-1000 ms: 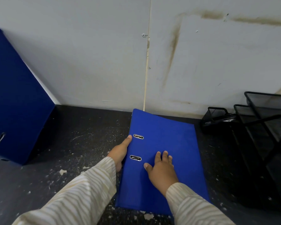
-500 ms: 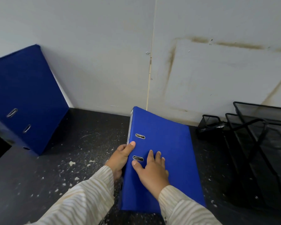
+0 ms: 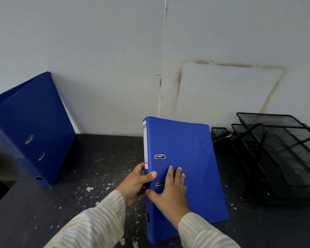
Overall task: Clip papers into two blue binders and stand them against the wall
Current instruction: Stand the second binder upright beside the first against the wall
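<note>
Your left hand (image 3: 135,185) grips the spine of the near blue binder (image 3: 186,145), thumb curled over the cover's edge and fingers wrapped behind. Your right hand (image 3: 170,193) lies flat on the cover with its fingers straight and slightly spread, beside the lower metal slot (image 3: 159,185). The binder is closed, so whatever it holds is hidden. It sits mid-table (image 3: 97,169), tilted, with its top edge towards the wall (image 3: 97,51) and its labelled spine turned left. The second blue binder (image 3: 34,122) stands at the far left, also closed, leaning against the wall. To the right, stacked black mesh trays (image 3: 284,153) rest on the table; you cannot tell what is in them. A second ago the near binder lay flat with only its cover showing. Now it has tipped up enough to show its spine, and your right hand has slid closer to that edge.
</note>
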The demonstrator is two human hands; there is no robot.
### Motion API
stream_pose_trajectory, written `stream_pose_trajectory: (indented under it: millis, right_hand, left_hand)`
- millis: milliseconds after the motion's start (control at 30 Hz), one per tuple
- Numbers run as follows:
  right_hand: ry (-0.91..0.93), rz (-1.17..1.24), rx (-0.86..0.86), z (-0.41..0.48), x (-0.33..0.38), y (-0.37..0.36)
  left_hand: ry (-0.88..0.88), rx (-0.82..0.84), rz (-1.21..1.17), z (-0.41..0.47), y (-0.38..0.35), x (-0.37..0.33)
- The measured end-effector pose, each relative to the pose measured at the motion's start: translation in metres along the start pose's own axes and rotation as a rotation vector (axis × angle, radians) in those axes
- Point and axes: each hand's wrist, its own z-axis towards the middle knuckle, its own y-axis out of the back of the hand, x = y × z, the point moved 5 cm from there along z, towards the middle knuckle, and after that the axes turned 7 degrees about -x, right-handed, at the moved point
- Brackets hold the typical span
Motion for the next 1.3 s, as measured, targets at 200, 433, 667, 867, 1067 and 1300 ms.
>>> stream_pose_trajectory:
  millis: [200,433,667,867,1067,1300]
  right_hand:
    - [-0.018,0.115,-0.088,-0.038,0.009,0.003]
    - [-0.099,0.256,-0.245,-0.083,0.017,0.000]
    - [-0.198,0.339,-0.289,-0.113,0.012,0.000]
    - [-0.148,0.364,-0.300,-0.129,0.004,0.006]
    - [-0.146,0.431,-0.286,-0.146,-0.007,0.014]
    - [-0.206,0.463,-0.263,-0.155,-0.015,0.019]
  left_hand:
    - [-0.036,0.071,0.040,-0.032,0.000,-0.001]
    - [-0.150,0.146,0.178,-0.060,0.000,0.008]
    - [-0.210,0.205,0.278,-0.083,-0.003,0.027]
    - [-0.212,0.240,0.332,-0.095,-0.007,0.036]
    - [-0.221,0.360,0.443,-0.107,-0.012,0.037]
    - [-0.198,0.495,0.498,-0.114,-0.022,0.031]
